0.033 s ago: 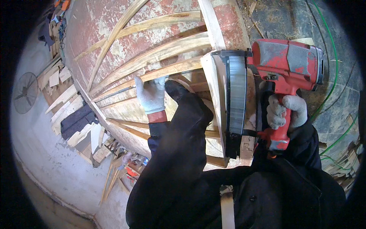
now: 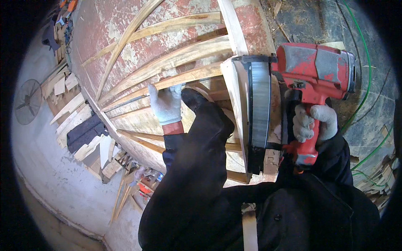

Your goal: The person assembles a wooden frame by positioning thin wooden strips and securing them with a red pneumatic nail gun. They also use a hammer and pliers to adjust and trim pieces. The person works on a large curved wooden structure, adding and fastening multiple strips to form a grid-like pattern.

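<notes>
My right hand (image 2: 315, 122), in a pale work glove, is wrapped round the handle of a red and grey nail gun (image 2: 316, 71). The gun's long magazine (image 2: 260, 104) lies along a pale upright board (image 2: 234, 90) of a wooden frame. At the middle, my gloved left hand (image 2: 166, 102) grips a wooden slat (image 2: 184, 76) from its near side, its fingers partly hidden by the wood. More curved slats (image 2: 190, 53) fan out beyond it, above a worn red and whitish surface (image 2: 100, 46). My dark-clad knee and foot (image 2: 205, 121) rest beside the left hand, among the slats.
On the left floor lie wood offcuts (image 2: 67, 106), a dark cloth (image 2: 85, 133) and a round fan grille (image 2: 28, 101). Small litter and sticks (image 2: 144, 182) are nearer. A green hose (image 2: 368, 75) runs over the dark floor at right, near more scraps (image 2: 383, 184).
</notes>
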`<state>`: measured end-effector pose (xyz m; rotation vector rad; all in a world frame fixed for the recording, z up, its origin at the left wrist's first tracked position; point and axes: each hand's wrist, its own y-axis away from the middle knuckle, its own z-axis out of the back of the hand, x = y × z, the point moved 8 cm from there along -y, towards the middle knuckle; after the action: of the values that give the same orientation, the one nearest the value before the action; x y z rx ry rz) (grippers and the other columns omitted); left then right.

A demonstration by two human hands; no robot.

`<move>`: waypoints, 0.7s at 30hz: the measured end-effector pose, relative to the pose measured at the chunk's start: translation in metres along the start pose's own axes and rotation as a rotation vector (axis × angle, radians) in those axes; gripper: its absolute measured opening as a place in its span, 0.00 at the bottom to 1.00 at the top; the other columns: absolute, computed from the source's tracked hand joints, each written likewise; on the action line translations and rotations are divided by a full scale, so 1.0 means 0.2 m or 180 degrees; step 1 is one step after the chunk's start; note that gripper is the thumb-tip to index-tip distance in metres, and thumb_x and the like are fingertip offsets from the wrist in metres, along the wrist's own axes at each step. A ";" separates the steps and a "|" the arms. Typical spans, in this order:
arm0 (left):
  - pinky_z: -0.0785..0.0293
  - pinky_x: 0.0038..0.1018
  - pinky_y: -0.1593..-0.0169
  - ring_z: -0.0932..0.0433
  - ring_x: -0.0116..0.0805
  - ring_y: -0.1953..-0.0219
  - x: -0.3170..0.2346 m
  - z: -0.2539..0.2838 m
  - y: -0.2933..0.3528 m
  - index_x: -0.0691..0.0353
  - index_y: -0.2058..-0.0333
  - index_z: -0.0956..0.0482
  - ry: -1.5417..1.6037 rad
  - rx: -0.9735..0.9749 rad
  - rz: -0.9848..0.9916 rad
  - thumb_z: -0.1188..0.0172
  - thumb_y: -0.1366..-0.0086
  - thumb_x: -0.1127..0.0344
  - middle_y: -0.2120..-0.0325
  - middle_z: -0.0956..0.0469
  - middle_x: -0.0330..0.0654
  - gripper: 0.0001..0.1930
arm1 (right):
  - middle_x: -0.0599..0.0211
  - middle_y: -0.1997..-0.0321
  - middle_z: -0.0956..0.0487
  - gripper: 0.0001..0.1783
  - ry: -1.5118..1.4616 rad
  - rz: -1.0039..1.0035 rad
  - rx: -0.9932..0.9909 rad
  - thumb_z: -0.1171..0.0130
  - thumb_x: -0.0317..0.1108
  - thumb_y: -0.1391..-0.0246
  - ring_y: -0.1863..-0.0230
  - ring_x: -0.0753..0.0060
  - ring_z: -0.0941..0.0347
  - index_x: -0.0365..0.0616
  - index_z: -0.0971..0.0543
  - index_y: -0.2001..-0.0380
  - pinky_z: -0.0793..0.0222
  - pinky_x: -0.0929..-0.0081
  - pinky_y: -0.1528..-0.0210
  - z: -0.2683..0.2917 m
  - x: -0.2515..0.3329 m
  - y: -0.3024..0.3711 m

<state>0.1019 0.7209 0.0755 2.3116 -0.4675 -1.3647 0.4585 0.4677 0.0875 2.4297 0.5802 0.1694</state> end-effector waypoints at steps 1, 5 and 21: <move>0.24 0.52 0.38 0.27 0.49 0.38 0.00 0.00 0.00 0.64 0.36 0.31 -0.0023 0.0036 -0.0009 0.34 0.31 0.51 0.40 0.26 0.51 0.32 | 0.73 0.79 0.31 0.20 0.0047 0.0015 -0.0020 0.35 0.49 0.51 0.85 0.71 0.36 0.45 0.27 0.70 0.39 0.67 0.79 0.00 0.00 0.00; 0.23 0.53 0.38 0.27 0.51 0.38 0.00 0.01 0.00 0.64 0.36 0.31 -0.0018 0.0000 -0.0054 0.35 0.31 0.52 0.40 0.26 0.52 0.32 | 0.75 0.81 0.35 0.18 0.0048 0.0139 0.0102 0.37 0.46 0.48 0.85 0.72 0.37 0.42 0.27 0.67 0.37 0.66 0.80 -0.02 0.00 0.02; 0.26 0.54 0.37 0.25 0.54 0.40 -0.01 -0.03 0.05 0.60 0.36 0.32 -0.0094 -0.0721 0.0825 0.47 0.28 0.35 0.42 0.26 0.51 0.37 | 0.68 0.83 0.34 0.22 0.0154 -0.0150 0.0029 0.33 0.50 0.54 0.84 0.64 0.34 0.44 0.29 0.77 0.36 0.64 0.76 -0.05 0.03 0.03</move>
<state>0.1050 0.7138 0.0838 1.9753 -0.5683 -1.2572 0.4638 0.4713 0.0997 2.4242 0.6605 0.2067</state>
